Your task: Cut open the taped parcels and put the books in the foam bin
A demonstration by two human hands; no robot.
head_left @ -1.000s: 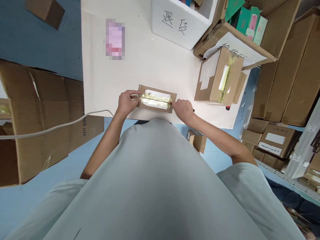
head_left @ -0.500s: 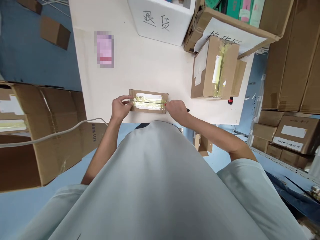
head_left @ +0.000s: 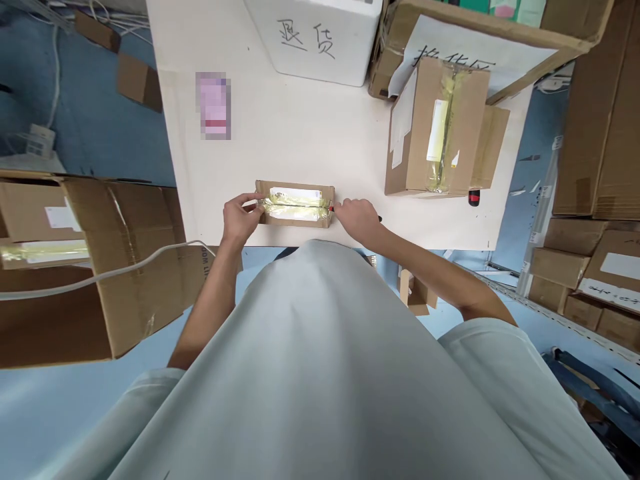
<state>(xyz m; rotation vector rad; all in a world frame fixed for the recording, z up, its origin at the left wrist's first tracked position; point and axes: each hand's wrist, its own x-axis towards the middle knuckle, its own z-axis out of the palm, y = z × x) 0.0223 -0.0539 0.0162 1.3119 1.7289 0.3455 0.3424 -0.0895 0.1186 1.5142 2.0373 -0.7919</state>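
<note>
A small flat cardboard box [head_left: 295, 222] lies near the table's front edge, with shiny yellowish tape and white labels along its top. My left hand [head_left: 241, 219] grips its left end between thumb and fingers. At the right end, my right hand [head_left: 357, 219] is closed around a slim red-and-black tool, seemingly a box cutter [head_left: 331, 209]. Only its red front and dark rear tip show; the fist hides the rest. The red front touches or nearly touches the box's right edge, where the tape seam ends.
On the white table [head_left: 300, 133] stand a larger taped carton [head_left: 420, 147], a white foam bin [head_left: 320, 47] and an open carton [head_left: 500, 33]. A blurred pink item [head_left: 214, 107] lies at left. A white cable [head_left: 145, 257] crosses a big open box [head_left: 140, 293].
The view has shifted slightly, so the surroundings appear moved. Both hands stay at the small box's ends; the right hand's red-tipped tool is almost where it was.
</note>
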